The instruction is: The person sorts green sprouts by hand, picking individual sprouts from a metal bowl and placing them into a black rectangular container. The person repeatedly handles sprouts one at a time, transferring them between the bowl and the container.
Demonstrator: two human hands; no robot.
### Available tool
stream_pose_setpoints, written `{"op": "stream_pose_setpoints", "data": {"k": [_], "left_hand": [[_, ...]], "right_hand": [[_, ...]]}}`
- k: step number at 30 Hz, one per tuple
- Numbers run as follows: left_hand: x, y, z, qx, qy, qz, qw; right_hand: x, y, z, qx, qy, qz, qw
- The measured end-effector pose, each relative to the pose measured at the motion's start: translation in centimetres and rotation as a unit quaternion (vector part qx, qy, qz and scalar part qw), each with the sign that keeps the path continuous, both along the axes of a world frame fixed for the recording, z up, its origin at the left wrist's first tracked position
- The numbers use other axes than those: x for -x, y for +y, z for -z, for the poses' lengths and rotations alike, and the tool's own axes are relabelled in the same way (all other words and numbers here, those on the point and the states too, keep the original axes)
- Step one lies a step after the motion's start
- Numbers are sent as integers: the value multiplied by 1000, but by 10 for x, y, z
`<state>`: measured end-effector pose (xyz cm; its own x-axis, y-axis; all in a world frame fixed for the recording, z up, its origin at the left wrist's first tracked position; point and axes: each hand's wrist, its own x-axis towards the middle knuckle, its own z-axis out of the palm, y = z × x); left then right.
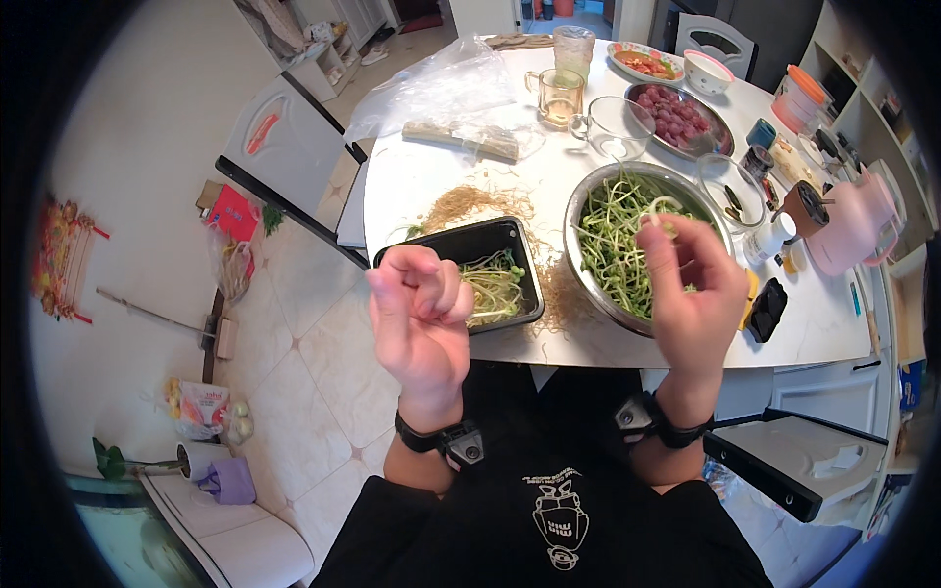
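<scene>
My right hand (691,287) is over a round metal bowl (575,250) heaped with green sprouts (614,239). Thumb and index finger pinch together on a pale sprout (654,214), partly hidden by the fingertips. In front of a black plastic tray (531,294), my left hand (420,320) is raised palm up with its fingers curled; whether anything small is inside cannot be seen. Sprouts with pale stems (494,294) lie in the tray, partly covered by that hand. Thin brown root trimmings (470,206) are scattered behind the tray and between it and the bowl.
Behind the bowl stand a clear glass cup (619,128), an amber mug (560,99) and a metal platter of grapes (711,143). A plastic bag (448,81) lies at the back left. To the right are a white bottle (768,239) and a pink kettle (845,228).
</scene>
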<state>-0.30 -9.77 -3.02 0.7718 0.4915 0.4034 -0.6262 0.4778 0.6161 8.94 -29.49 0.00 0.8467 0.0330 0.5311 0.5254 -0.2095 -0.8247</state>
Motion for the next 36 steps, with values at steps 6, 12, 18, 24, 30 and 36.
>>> {"op": "stream_pose_setpoints", "data": {"k": [6, 12, 18, 24, 30, 36], "left_hand": [[-1, -3, -3, 68, -48, 33, 996], [7, 3, -6, 67, -52, 10, 996], [16, -1, -1, 101, -62, 34, 992], [20, -49, 16, 79, -8, 121, 989], [22, -85, 50, 99, 44, 149, 983], [34, -104, 87, 106, 89, 170, 976]], "right_hand": [[-36, -17, 4, 143, 53, 79, 985], [-29, -43, -1, 198, 64, 96, 973], [22, -59, -6, 121, 44, 39, 991], [68, -35, 31, 137, -111, -232, 957], [101, -32, 79, 80, 65, -229, 968], [121, -51, 112, 82, 158, -201, 963]]}}
